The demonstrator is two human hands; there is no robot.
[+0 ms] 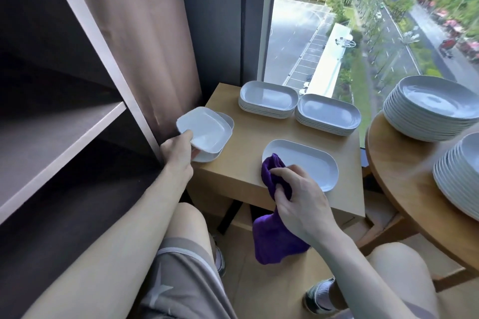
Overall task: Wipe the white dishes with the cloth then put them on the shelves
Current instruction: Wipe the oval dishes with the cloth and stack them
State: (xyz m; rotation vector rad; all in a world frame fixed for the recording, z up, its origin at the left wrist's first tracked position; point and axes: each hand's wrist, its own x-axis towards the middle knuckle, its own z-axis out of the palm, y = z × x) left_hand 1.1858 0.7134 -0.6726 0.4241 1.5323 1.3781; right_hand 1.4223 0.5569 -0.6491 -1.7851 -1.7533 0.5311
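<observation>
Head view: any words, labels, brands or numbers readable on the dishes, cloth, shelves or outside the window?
Readable text: none.
white dishes: plain, no marks showing.
purple cloth: no tag showing.
shelves: no labels showing.
shorts: a pale star shape, no lettering.
window: red shapes along the street outside, too blurred to read.

A tall window [324, 33] lets in daylight; far below it lie a road, trees and a marked car park. To its left a brown curtain [145, 33] hangs beside a dark wall panel [215, 21]. Dark shelves [51, 137] stand at the far left. A square wooden counter [248, 134] sits beside a round counter [399, 176] on a pale floor [241, 292].
</observation>
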